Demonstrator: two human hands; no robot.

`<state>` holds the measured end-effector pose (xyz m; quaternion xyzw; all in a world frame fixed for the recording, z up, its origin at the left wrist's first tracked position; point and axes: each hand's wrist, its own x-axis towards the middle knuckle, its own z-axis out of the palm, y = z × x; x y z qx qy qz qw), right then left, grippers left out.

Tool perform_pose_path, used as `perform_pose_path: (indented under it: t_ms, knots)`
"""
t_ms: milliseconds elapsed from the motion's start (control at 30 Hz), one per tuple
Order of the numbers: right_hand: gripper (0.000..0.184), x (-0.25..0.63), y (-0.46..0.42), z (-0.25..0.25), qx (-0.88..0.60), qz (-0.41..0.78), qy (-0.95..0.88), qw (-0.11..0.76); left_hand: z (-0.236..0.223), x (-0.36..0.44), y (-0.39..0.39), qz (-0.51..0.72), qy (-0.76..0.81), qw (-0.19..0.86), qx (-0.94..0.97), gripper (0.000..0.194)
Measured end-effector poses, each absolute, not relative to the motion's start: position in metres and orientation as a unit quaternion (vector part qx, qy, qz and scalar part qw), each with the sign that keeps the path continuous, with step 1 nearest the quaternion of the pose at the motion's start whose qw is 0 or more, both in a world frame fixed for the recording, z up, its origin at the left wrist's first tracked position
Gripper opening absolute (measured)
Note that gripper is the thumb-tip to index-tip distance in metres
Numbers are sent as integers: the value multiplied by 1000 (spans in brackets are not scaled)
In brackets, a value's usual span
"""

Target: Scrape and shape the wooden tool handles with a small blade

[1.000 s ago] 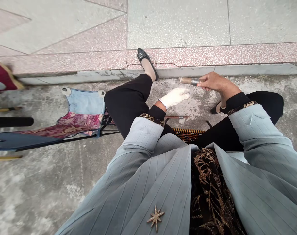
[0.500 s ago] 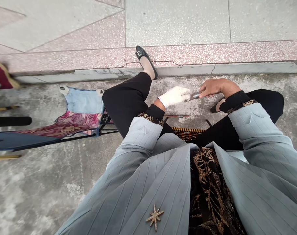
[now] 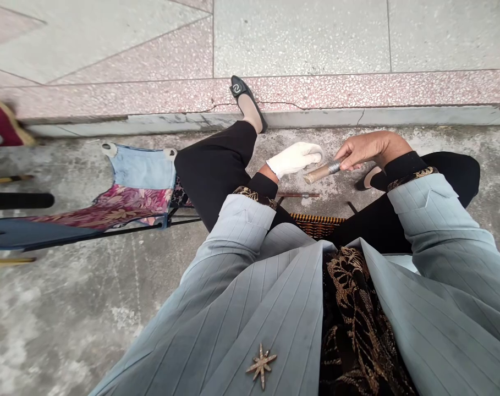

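My right hand point(image 3: 367, 149) is bare and closed round the end of a short tan, brush-like stick point(image 3: 316, 173) bound with silver wire. The stick's wider tan end slants down to the left, below my gloved fingers. My left hand point(image 3: 296, 158), in a white knitted glove, has its fingers curled into a pinch just above the stick. Whatever is between those fingers, if anything, is hidden. A thin reddish-brown stick point(image 3: 297, 194) with a similar wire-wrapped part lies lower down, close to my knees.
Under me is the edge of a woven seat point(image 3: 318, 224). To the left stands a folding seat with denim and floral cloth point(image 3: 140, 168). A low step point(image 3: 316, 119) runs across in front, with my shoe point(image 3: 245, 99) on it. Rough concrete point(image 3: 130, 297) lies behind.
The tan end of the wire-bound stick has come into view, further out from my gloved fingers. My right hand has shifted slightly right, while my left hand stays nearly in place.
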<state>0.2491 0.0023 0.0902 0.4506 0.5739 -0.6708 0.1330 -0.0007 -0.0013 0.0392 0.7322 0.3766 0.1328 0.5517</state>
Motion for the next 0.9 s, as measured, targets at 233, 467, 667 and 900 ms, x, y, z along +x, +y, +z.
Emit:
perform_pose_path:
  t_ms: [233, 467, 667, 900]
  knots:
    - [40, 254, 2, 86, 458, -674, 553, -176, 23, -1, 0, 178, 363, 646, 648, 19]
    - [41, 246, 3, 68, 582, -562, 568, -155, 24, 4, -6, 96, 357, 559, 742, 20]
    - [32, 243, 11, 60, 649, -451, 612, -31, 25, 2, -4, 78, 364, 469, 801, 23]
    - [28, 246, 12, 57, 567, -471, 657, 156, 25, -3, 1, 40, 342, 391, 854, 21]
